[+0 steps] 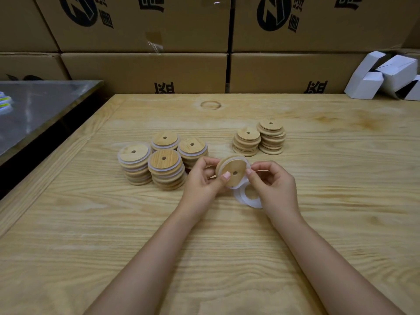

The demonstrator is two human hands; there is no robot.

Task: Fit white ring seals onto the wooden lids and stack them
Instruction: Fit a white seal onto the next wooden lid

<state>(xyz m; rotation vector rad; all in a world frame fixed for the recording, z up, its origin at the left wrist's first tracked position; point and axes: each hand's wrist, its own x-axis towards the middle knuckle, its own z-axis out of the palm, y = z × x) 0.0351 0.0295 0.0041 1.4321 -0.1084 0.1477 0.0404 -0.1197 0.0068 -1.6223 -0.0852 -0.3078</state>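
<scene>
Step in hand: fitting a seal, approx mid-way. Centre of frame, L hand [202,180] grips a round light-wood lid with a centre hole [234,170], tilted face-up toward the camera and lifted off the pale pine tabletop [227,246]; thumb on the face, fingers curled behind. R hand [273,185] pinches at the lid's right edge, fingertips closed on a translucent white ring seal [237,186] that hugs the upper rim but hangs loose below. Just under the hands, spare flat white rings [239,197] lie on the table.

Left of centre: four stacks of sealed wooden lids [167,171], white edges showing. Right of centre, further back: two stacks of bare wooden lids [259,139].

Next move, prob.: stretch the slack part over the lower rim and run a finger round so it seats evenly w/o twisting, then set the lid on a sealed stack. Stacks lean a bit, so place it gently.
</scene>
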